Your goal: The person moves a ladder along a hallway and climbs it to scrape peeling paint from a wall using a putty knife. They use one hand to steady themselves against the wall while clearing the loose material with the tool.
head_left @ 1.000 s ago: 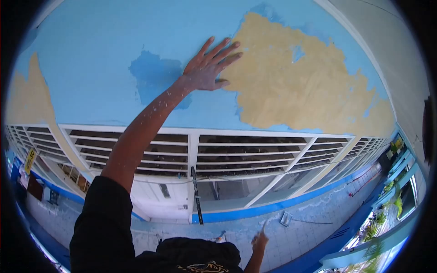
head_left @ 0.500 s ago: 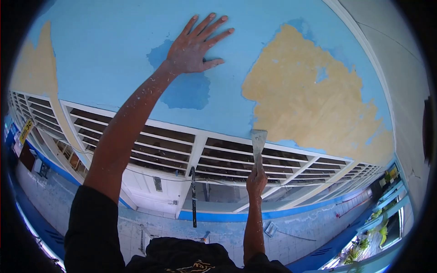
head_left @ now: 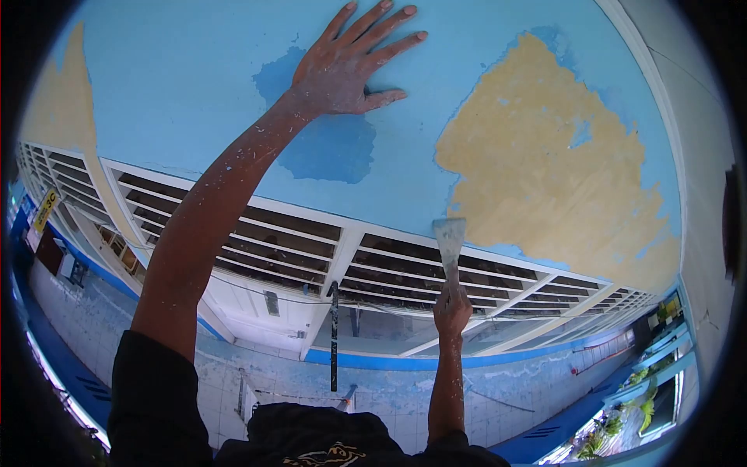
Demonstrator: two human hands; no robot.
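Spread flat, my left hand rests against the light blue painted wall, beside a darker blue patch. My right hand is wrapped round the handle of a putty knife, whose handle is mostly hidden in my fingers. The wide metal blade points up and meets the wall at the lower left corner of a large bare tan patch. Ragged blue paint edges border this patch. White paint flecks dot my left forearm.
Below the wall run white louvred vents and a white door. A dark speckled bar hangs in front. Far below lies a tiled floor with blue-white debris. A yellow sign is at left, plants at lower right.
The view has shifted slightly, so the tan patch sits further right. The putty knife's blade stays near the patch's lower left corner. My left hand remains flat on the wall.
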